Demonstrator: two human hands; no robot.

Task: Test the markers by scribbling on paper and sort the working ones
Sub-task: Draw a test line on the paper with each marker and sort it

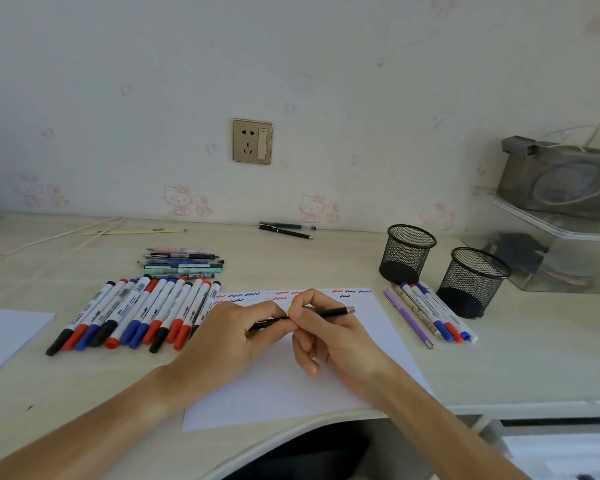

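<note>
Your left hand (243, 327) and right hand (329, 337) meet at the centre of the frame over the sheet of paper (291, 386), both pinching one slim black pen (329, 312): your left fingers curl round its left end, your right thumb and forefinger grip its middle, and the silver tip pokes out to the right. Red, blue and black squiggles (284, 294) run along the sheet's top edge.

Left of the paper lies a fanned row of white-barrelled markers (132, 315) with black, red and blue caps; their barrel printing is too small to read. Above them sits a small stack of assorted pens (182, 261). Right of the paper lies a smaller group (426, 315): a purple pen, a patterned one and some white markers with blue and red caps.

Two black mesh cups (407, 252) (473, 282) stand at centre right; nothing shows above either rim. At the right edge a clear plastic bin (551, 251) holds dark, indistinct items, with a grey device (561, 178) on top, cut off by the frame. Two dark pens (286, 229) lie by the wall
</note>
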